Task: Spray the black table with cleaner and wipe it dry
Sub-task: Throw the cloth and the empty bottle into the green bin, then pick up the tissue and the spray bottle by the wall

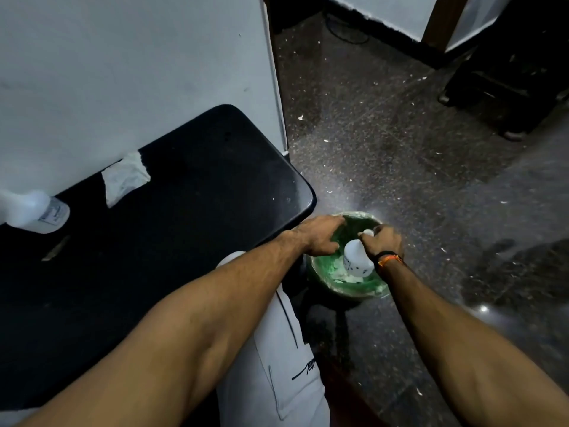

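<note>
The black table (191, 192) fills the left half of the view against a white wall. A crumpled white paper towel (124, 178) lies on it near the wall, and a white bottle (40, 212) lies at its far left edge. To the right of the table stands a green-lined bin (320, 272). My right hand (383, 243) is shut on the top of a white spray bottle (357, 261) held over the bin. My left hand (320, 237) reaches over the bin's rim with fingers spread, holding nothing that I can see.
The speckled dark floor (400, 149) is littered with small white scraps. A dark piece of furniture (508, 87) stands at the upper right. My knee in light trousers (277, 349) sits between the table and the bin. White paper lies inside the bin.
</note>
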{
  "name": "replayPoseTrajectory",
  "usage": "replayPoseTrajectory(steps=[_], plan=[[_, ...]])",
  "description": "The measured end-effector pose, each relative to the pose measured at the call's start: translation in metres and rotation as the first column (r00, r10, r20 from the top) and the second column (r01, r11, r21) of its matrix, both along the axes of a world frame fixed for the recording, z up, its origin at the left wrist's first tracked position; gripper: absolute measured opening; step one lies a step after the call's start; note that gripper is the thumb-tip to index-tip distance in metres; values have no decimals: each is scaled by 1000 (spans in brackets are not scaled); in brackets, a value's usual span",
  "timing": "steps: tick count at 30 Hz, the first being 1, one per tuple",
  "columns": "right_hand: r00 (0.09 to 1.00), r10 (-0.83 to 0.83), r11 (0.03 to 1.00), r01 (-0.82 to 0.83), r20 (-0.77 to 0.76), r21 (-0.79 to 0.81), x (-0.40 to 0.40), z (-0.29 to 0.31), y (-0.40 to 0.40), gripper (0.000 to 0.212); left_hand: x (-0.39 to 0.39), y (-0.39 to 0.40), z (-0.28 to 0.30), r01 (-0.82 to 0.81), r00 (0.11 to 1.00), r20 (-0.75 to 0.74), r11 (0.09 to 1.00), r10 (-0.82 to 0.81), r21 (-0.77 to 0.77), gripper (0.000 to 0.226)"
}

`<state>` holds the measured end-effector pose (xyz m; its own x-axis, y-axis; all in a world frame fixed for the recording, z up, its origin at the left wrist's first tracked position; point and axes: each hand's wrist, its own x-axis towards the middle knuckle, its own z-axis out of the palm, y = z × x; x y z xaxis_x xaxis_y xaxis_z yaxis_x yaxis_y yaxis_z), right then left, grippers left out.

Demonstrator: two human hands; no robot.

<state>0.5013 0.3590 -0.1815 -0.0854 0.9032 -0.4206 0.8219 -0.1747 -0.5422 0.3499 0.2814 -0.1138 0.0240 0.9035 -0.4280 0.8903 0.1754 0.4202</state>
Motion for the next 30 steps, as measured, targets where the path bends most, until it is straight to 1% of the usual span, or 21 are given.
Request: replayPoseTrajectory(steps=[4, 9, 14, 16, 20, 26, 30], plan=[[1000, 1, 1000, -1, 18, -6, -7, 9, 10, 46, -2, -5, 2, -1, 1000, 1, 998, 1, 55, 52], [999, 47, 998, -47, 8, 29, -24, 27, 13, 35, -14, -8, 19, -63, 998, 15, 981, 62, 185, 40], [997, 72, 996, -70, -43, 47, -49, 53, 6, 44, -35, -15, 46, -157, 988, 43, 939, 151, 307, 48], [994, 97, 990, -91, -54, 112, -64, 67, 2, 42, -49, -22, 55, -200, 979, 47, 912, 196, 357, 45], [985, 142, 966, -116, -101, 230, -99, 92, -10, 35, -78, -45, 66, -269, 960, 32, 878, 279, 397, 46], [943, 315, 913, -270, -106, 305, -176, 127, -46, 27, -140, -98, 78, -382, 911, 18, 828, 411, 410, 46], [874, 472, 852, -421, -110, 313, -230, 136, -83, 26, -182, -142, 84, -474, 859, 17, 783, 511, 402, 45]])
